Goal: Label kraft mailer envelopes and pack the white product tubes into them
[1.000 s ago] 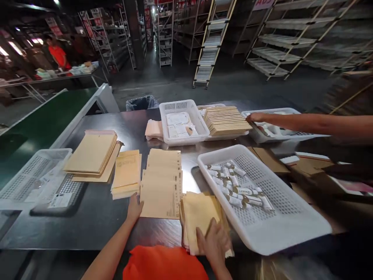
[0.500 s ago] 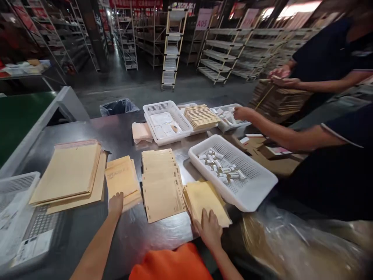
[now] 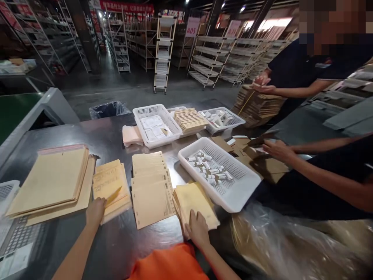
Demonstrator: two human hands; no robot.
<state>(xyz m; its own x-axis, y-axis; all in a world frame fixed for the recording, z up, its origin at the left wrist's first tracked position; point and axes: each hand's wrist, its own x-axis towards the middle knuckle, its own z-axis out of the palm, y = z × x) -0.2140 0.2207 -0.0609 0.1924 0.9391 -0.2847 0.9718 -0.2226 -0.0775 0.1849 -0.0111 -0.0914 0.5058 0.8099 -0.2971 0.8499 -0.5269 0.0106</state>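
The person's left hand (image 3: 96, 212) is nearly closed at the near left edge of the left envelope pile (image 3: 112, 210), its fingertips, partly hidden, at a raised corner of the top envelope. The right hand (image 3: 198, 229) lies with bent fingers over the near edge of the right envelope pile (image 3: 194, 198); its thumb side is hard to make out, so whether it grips cannot be told. Between the piles, fanned tan mailers (image 3: 151, 198) carry small print and barcode-like marks, too fine to read. The left pile's faded lettering is illegible too. Beyond the right pile, a white basket (image 3: 244, 177) holds small tubes (image 3: 214, 171) with unreadable labels. At the left, another basket (image 3: 21, 233) is cut off by the frame. A co-worker's hand (image 3: 279, 151) touches cardboard (image 3: 271, 167) at right. Farther back, a sign (image 3: 191, 28) reads "A05", and a red banner (image 3: 126, 6) bears Chinese characters.
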